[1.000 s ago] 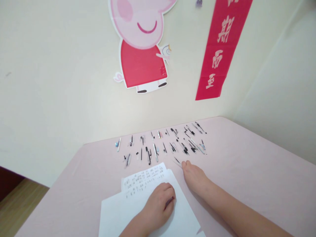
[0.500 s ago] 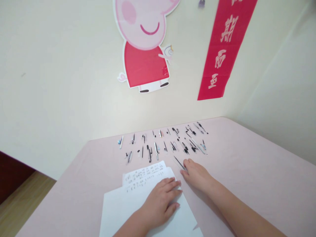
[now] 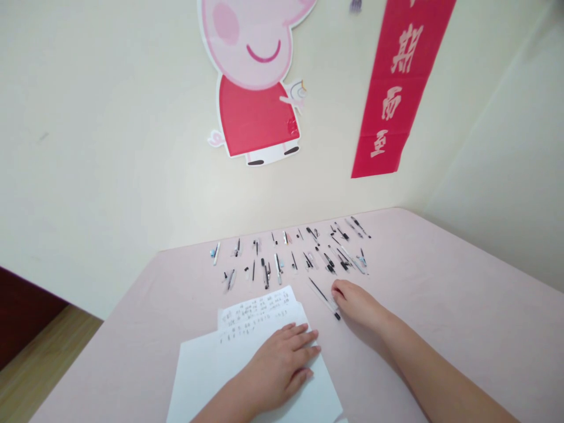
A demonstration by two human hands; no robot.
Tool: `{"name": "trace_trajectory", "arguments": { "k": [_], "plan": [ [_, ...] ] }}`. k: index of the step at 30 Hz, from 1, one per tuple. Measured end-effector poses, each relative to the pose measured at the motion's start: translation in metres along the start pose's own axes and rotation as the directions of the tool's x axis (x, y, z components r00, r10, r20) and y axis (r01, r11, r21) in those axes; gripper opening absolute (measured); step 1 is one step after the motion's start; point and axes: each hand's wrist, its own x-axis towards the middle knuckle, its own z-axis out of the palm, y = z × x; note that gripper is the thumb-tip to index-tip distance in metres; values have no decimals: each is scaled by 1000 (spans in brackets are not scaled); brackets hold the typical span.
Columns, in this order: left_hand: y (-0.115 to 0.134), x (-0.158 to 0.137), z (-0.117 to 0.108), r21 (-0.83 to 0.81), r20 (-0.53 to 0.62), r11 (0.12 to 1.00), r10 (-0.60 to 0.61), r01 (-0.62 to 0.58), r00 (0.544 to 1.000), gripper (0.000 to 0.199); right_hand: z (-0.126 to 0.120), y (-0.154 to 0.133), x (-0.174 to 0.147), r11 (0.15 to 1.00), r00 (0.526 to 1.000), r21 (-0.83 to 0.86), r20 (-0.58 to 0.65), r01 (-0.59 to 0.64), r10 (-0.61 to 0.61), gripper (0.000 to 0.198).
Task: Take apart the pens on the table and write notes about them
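My left hand [image 3: 284, 364] lies flat, palm down, with fingers spread on a white sheet of paper [image 3: 205, 376]. Above that sheet, a second sheet with handwriting [image 3: 264, 302] sticks out. To the right of the papers a slim pen [image 3: 325, 298] with a clear barrel and black ends lies slanted on the tablecloth. Just right of this pen is my right hand [image 3: 356, 304], its fingers curled in and closed. Whether anything sits inside those fingers is hidden.
Beyond the papers, two rows of pens, caps and pen parts [image 3: 265, 273] lie across the pink tablecloth [image 3: 145, 346]. The wall behind carries a pink cartoon pig cutout [image 3: 259, 117] and a red banner [image 3: 403, 88].
My right hand has come off the pen and shifted slightly right, leaving the pen's whole length in sight. The left hand stays on the paper.
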Motion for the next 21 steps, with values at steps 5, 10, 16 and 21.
{"name": "trace_trajectory", "arguments": {
  "k": [5,10,16,21],
  "plan": [
    [4,6,-2,-1,-42,1000,-10,10,999,40,1,4,3,999,999,35,-38,10,-9,23],
    [16,25,-4,66,-56,989,-128,132,990,24,2,10,7,997,996,71,-88,15,-9,21],
    [29,47,-6,227,-14,937,-268,264,963,16,4,15,10,991,996,135,-89,10,2,17],
    [27,50,3,193,-99,929,-301,315,949,16,8,18,11,982,989,177,-137,72,-48,13]
  ]
}}
